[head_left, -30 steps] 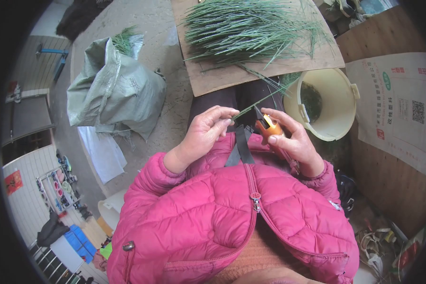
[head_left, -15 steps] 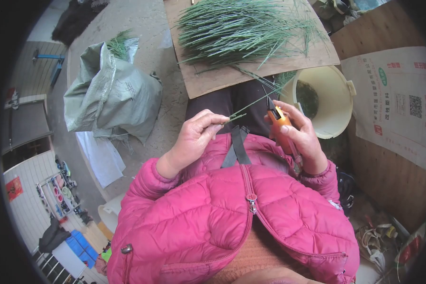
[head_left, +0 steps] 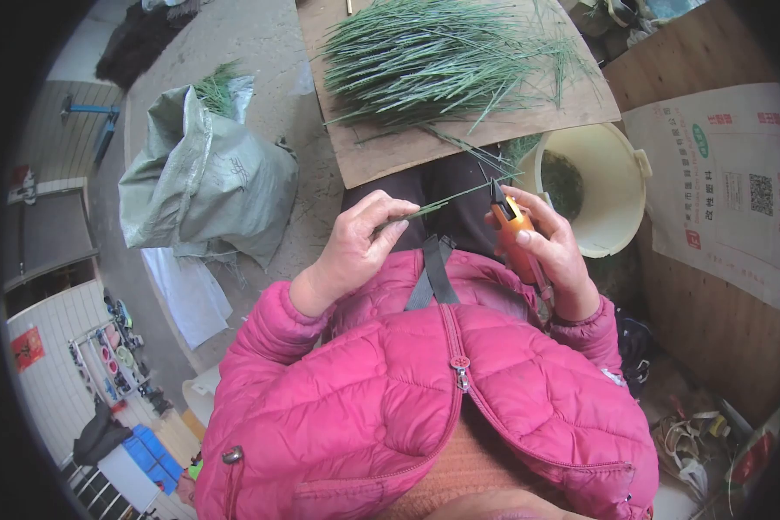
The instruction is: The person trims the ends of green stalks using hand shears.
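Observation:
Between thumb and fingers, my left hand (head_left: pixel 355 241) pinches a few thin green stems (head_left: pixel 433 207). One long stem runs from it up to the right, reaching the black blades of the orange-handled shears. My right hand (head_left: pixel 553 247) is wrapped round the shears (head_left: pixel 517 236), blades pointing up and away from me. Beyond both hands, a large heap of cut green stems (head_left: pixel 433 65) lies on a wooden board (head_left: pixel 373 158). A few loose stems hang over the board's near edge, close to the blade tips.
Right of the board stands a cream bucket (head_left: pixel 615 217) with green bits inside. A pale woven sack (head_left: pixel 208 178) with greenery at its mouth sits on the floor to the left. A wooden panel (head_left: pixel 702 295) with a printed sheet (head_left: pixel 719 191) closes off the right side.
My left hand has shifted slightly left and up with its stems. The right hand and shears stay nearly in place, with the long stem still at the blades.

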Motion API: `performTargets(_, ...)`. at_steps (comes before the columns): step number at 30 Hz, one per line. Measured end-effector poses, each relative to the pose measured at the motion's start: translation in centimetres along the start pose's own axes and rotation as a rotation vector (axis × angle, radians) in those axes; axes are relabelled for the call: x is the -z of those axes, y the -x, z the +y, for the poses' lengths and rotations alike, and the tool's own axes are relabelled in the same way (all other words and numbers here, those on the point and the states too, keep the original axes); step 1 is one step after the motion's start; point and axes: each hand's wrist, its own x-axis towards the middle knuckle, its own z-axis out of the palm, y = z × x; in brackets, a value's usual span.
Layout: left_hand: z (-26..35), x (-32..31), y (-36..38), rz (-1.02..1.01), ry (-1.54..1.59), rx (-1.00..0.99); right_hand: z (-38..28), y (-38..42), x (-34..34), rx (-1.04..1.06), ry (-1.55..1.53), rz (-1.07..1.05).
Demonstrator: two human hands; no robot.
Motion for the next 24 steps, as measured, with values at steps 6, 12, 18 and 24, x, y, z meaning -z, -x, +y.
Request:
performTargets(6, 0.0, 0.2, -0.1, -0.004, -0.01, 0.038, 0.7, -0.3, 0.5, 0.042, 0.111, -0.016)
performTargets(12, -6.1, -0.7, -3.1, 0.202, -0.579, -0.128, -0.6, -0.3, -0.9, -0.037, -0.02, 0.038)
performTargets(18, -12.7, -2.0, -7.7, 0.439, -1.186, -0.303, -0.9, 0.0, -1.3, -0.106, -0.089, 0.046)
performTargets(24, -8.0, -0.7, -2.8, 0.253, -0.675, -0.123, 0.0, -0.2, -0.7, -0.116, -0.003, 0.009)
